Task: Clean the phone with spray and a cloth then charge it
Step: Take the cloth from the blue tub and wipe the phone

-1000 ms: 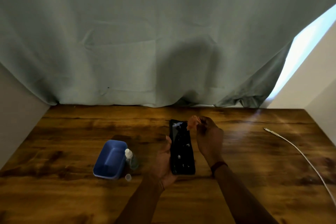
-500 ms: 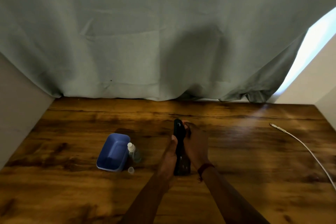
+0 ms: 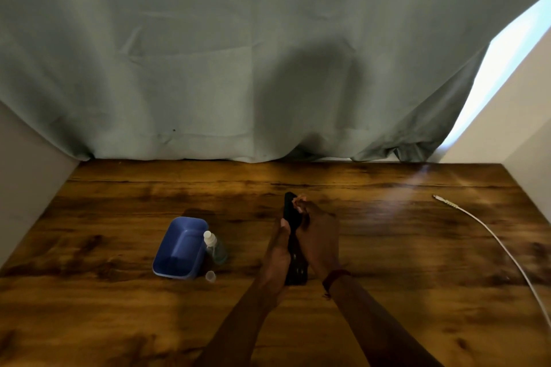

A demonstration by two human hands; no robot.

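The black phone (image 3: 290, 211) stands on its long edge above the table's middle, held between both hands. My left hand (image 3: 278, 250) grips its left side with the thumb on the edge. My right hand (image 3: 319, 235) presses against its right face, and a small pinkish cloth (image 3: 299, 201) shows at the fingertips near the phone's top. A clear spray bottle (image 3: 215, 246) with a white nozzle stands to the left, its small cap (image 3: 210, 276) lying in front of it. The white charging cable (image 3: 489, 235) lies at the right.
A blue plastic tub (image 3: 167, 259) sits next to the bottle on the wooden table (image 3: 119, 322). A grey-green curtain (image 3: 208, 68) hangs behind the table. White walls (image 3: 26, 164) close in both sides.
The phone was tipped from lying face-up in my left hand onto its edge. My right hand closed in against its face with the cloth.
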